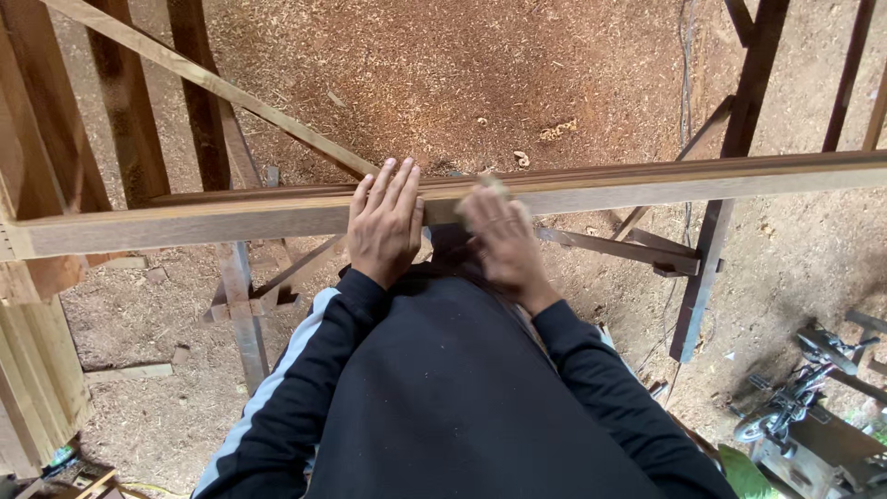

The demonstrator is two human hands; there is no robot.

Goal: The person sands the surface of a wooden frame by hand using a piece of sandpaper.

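A long wooden plank (647, 189) runs left to right across the view, lying on its supports at waist height. My left hand (385, 220) lies flat on the plank's near face, fingers together and pointing away from me. My right hand (504, 236) is blurred beside it, pressing a small tan piece, likely sandpaper (492, 185), against the plank's upper edge. Both arms wear black sleeves, the left with a white stripe.
Dark wooden trestle legs (711, 259) and a cross brace (619, 248) stand under the plank. Slanted boards (212, 83) lean at the left, with stacked pale timber (37, 370) at the far left. Sawdust covers the ground (443, 74). A metal machine (804, 397) sits at the lower right.
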